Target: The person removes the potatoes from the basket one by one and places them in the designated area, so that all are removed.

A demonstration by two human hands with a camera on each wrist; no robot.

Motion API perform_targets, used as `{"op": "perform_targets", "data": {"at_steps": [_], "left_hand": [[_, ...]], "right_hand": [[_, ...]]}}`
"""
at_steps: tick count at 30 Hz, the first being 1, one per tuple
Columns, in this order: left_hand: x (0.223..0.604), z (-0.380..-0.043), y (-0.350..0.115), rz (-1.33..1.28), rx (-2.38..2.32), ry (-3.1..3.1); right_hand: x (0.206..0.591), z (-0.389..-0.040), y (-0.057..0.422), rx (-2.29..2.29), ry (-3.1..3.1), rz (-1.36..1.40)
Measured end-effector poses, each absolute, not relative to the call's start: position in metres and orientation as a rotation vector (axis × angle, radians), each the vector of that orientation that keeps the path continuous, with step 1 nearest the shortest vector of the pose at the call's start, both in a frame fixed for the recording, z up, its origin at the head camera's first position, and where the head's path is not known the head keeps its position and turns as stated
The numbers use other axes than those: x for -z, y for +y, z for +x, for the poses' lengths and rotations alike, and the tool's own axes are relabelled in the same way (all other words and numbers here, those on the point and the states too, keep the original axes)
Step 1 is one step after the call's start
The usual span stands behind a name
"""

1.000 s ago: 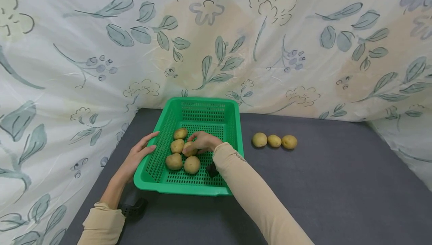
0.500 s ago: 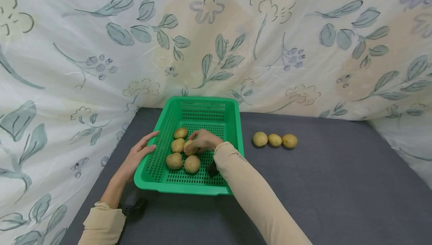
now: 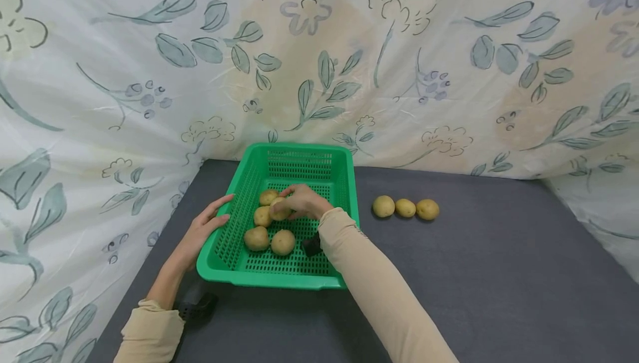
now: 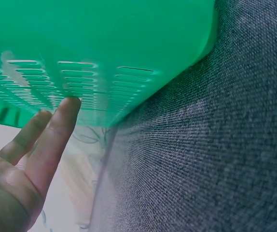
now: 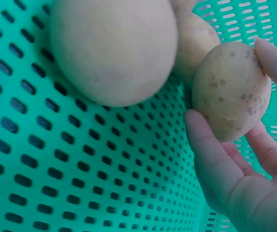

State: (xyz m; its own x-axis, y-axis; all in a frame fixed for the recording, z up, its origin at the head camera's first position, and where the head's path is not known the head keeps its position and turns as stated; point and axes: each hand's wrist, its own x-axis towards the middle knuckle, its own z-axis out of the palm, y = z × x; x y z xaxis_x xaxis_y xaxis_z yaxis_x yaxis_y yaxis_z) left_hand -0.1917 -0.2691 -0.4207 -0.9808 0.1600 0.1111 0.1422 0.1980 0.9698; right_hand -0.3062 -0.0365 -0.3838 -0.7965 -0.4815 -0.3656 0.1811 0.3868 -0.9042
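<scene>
A green perforated basket (image 3: 272, 281) stands on the dark cloth. Inside it, my right hand (image 3: 305, 202) grips a potato (image 3: 279, 209) between thumb and fingers; dark specks show on that potato (image 5: 231, 92) in the right wrist view. Several other potatoes lie in the basket's left half, among them one large potato (image 3: 257, 238) and a round potato (image 3: 283, 242) near the front. My left hand (image 3: 197, 235) rests against the outside of the basket's left wall. In the left wrist view its fingers (image 4: 56, 140) are extended, with fingertips at the slotted wall.
Three potatoes (image 3: 405, 208) lie in a row on the dark cloth (image 3: 489, 274), right of the basket. A floral curtain (image 3: 319, 74) hangs behind and along the left side. Dark camera mounts are strapped at both wrists.
My right hand has lifted the gripped potato slightly and shifted it away from me, toward the far potato in the basket. My left hand has kept its place on the basket.
</scene>
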Motion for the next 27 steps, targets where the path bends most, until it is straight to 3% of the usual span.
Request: {"op": "perform_targets", "data": {"at_steps": [27], "left_hand": [[0.422, -0.191, -0.261, 0.292, -1.974, 2.420]], "right_hand": [[0.337, -0.321, -0.012, 1.576, 1.961, -0.303]]}}
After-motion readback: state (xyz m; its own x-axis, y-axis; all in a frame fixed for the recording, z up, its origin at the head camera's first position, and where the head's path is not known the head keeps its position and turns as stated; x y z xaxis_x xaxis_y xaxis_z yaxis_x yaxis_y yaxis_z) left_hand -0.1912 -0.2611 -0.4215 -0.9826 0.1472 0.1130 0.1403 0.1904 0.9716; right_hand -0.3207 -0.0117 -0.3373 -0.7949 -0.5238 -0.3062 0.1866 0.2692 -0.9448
